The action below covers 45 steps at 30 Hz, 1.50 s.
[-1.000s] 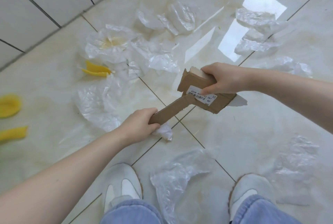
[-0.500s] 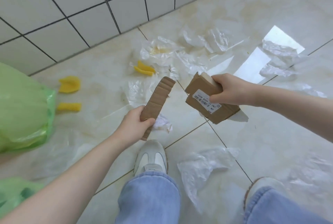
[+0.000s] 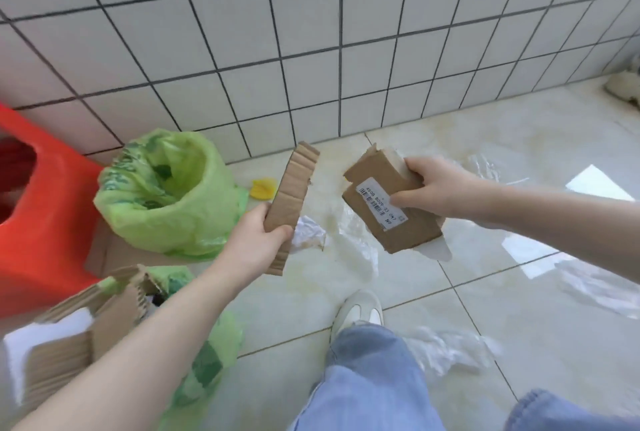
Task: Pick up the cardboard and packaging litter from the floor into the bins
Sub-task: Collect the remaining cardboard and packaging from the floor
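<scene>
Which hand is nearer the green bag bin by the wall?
Left. The left hand, holding a cardboard strip, is just right of the green bag bin. The right hand, gripping the labelled cardboard, is farther right, beyond the strip.

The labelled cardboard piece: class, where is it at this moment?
In the head view, the labelled cardboard piece is right of centre, gripped above the floor by the right hand, apart from the cardboard strip in the left hand.

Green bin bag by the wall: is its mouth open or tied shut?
Open. The green bin bag stands with its rim spread wide, and the head view looks down into its hollow. How full it is, I cannot tell.
</scene>
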Each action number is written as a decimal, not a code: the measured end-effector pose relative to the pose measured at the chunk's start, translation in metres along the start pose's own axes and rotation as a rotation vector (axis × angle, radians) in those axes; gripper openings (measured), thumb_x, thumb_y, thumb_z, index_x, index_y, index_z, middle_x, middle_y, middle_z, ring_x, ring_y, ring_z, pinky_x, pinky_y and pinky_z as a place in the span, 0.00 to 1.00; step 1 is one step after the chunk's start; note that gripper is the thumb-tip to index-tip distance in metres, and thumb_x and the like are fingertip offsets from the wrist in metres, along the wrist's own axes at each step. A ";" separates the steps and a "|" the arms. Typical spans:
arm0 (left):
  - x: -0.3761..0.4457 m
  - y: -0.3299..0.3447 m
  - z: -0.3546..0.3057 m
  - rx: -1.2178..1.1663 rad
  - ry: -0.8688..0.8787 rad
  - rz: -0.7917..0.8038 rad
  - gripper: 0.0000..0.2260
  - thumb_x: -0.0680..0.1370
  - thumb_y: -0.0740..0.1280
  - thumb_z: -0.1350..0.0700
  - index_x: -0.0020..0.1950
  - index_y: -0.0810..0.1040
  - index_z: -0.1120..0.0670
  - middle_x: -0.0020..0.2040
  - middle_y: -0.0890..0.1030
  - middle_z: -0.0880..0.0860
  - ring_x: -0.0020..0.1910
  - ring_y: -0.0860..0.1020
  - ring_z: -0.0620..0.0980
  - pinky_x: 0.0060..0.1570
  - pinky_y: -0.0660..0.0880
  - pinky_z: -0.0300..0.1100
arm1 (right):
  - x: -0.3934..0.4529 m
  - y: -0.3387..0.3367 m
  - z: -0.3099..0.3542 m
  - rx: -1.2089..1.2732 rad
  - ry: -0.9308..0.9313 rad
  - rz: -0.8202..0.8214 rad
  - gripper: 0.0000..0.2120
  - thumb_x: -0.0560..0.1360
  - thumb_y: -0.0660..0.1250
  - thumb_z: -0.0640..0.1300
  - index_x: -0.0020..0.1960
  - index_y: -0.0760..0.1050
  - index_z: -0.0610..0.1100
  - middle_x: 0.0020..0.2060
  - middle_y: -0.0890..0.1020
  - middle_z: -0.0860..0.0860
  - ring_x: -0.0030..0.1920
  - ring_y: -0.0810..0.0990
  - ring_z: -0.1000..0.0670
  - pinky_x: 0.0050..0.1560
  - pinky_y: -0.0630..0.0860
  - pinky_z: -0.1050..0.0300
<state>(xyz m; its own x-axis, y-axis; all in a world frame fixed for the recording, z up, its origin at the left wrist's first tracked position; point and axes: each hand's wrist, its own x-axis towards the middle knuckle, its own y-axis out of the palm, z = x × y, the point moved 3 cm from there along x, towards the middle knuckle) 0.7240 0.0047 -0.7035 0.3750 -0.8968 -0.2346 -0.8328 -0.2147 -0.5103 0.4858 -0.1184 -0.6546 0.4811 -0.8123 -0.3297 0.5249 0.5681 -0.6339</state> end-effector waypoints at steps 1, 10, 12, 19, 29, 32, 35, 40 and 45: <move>-0.009 -0.015 -0.002 0.010 0.004 -0.024 0.07 0.75 0.65 0.59 0.47 0.76 0.47 0.43 0.81 0.46 0.40 0.79 0.42 0.33 0.71 0.33 | -0.003 0.006 0.015 -0.008 -0.026 0.005 0.07 0.70 0.69 0.46 0.48 0.75 0.48 0.41 0.81 0.50 0.42 0.81 0.51 0.37 0.77 0.56; -0.090 -0.153 0.023 0.273 -0.038 -0.236 0.04 0.73 0.64 0.58 0.46 0.77 0.51 0.40 0.80 0.49 0.41 0.78 0.50 0.37 0.71 0.41 | -0.037 0.102 0.147 0.017 -0.257 0.139 0.02 0.71 0.64 0.44 0.41 0.71 0.48 0.34 0.76 0.54 0.34 0.75 0.55 0.30 0.70 0.63; -0.101 -0.176 0.035 0.338 -0.046 -0.285 0.01 0.73 0.64 0.57 0.42 0.75 0.51 0.38 0.79 0.50 0.39 0.76 0.53 0.36 0.70 0.43 | -0.037 0.125 0.168 0.015 -0.290 0.175 0.03 0.71 0.64 0.44 0.43 0.71 0.47 0.36 0.76 0.52 0.36 0.76 0.52 0.32 0.72 0.60; -0.127 -0.222 0.089 0.465 -0.190 -0.469 0.03 0.71 0.65 0.56 0.43 0.73 0.49 0.37 0.79 0.49 0.42 0.75 0.56 0.36 0.69 0.46 | -0.023 0.209 0.217 0.113 -0.231 0.347 0.09 0.71 0.67 0.45 0.50 0.73 0.44 0.42 0.79 0.48 0.41 0.80 0.48 0.25 0.72 0.63; -0.142 -0.202 0.155 0.381 -0.336 -0.405 0.11 0.74 0.65 0.53 0.55 0.69 0.48 0.44 0.78 0.52 0.39 0.74 0.53 0.35 0.68 0.44 | -0.012 0.294 0.239 0.020 -0.120 0.414 0.16 0.74 0.65 0.45 0.58 0.67 0.40 0.48 0.77 0.44 0.43 0.79 0.45 0.39 0.79 0.52; -0.139 -0.187 0.161 0.385 -0.320 -0.295 0.16 0.75 0.65 0.54 0.61 0.69 0.50 0.51 0.79 0.52 0.47 0.75 0.55 0.41 0.66 0.42 | -0.009 0.299 0.241 -0.079 -0.177 0.398 0.18 0.74 0.65 0.44 0.61 0.65 0.39 0.51 0.78 0.42 0.48 0.81 0.43 0.48 0.81 0.48; -0.138 -0.180 0.165 0.404 -0.297 -0.261 0.15 0.75 0.65 0.54 0.61 0.71 0.51 0.50 0.78 0.50 0.45 0.71 0.50 0.40 0.64 0.41 | -0.007 0.296 0.240 -0.155 -0.221 0.396 0.16 0.74 0.64 0.39 0.61 0.67 0.39 0.52 0.78 0.42 0.48 0.81 0.42 0.50 0.80 0.46; -0.141 -0.173 0.171 0.420 -0.284 -0.205 0.16 0.77 0.63 0.51 0.64 0.73 0.51 0.53 0.80 0.49 0.53 0.76 0.52 0.45 0.68 0.40 | -0.007 0.287 0.236 -0.167 -0.244 0.387 0.15 0.73 0.64 0.39 0.59 0.72 0.40 0.51 0.80 0.43 0.46 0.82 0.44 0.48 0.82 0.49; -0.143 -0.194 0.160 0.420 -0.274 -0.262 0.11 0.77 0.63 0.51 0.57 0.79 0.48 0.51 0.83 0.51 0.54 0.78 0.55 0.50 0.73 0.43 | -0.013 0.267 0.228 -0.198 -0.270 0.344 0.13 0.72 0.65 0.43 0.53 0.77 0.38 0.46 0.82 0.44 0.41 0.79 0.46 0.46 0.80 0.49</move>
<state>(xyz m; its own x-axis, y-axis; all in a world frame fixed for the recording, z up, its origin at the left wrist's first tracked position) 0.8971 0.2362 -0.7039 0.6858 -0.6893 -0.2336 -0.4850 -0.1935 -0.8528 0.7795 0.0742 -0.6601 0.7821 -0.5037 -0.3668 0.1722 0.7405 -0.6496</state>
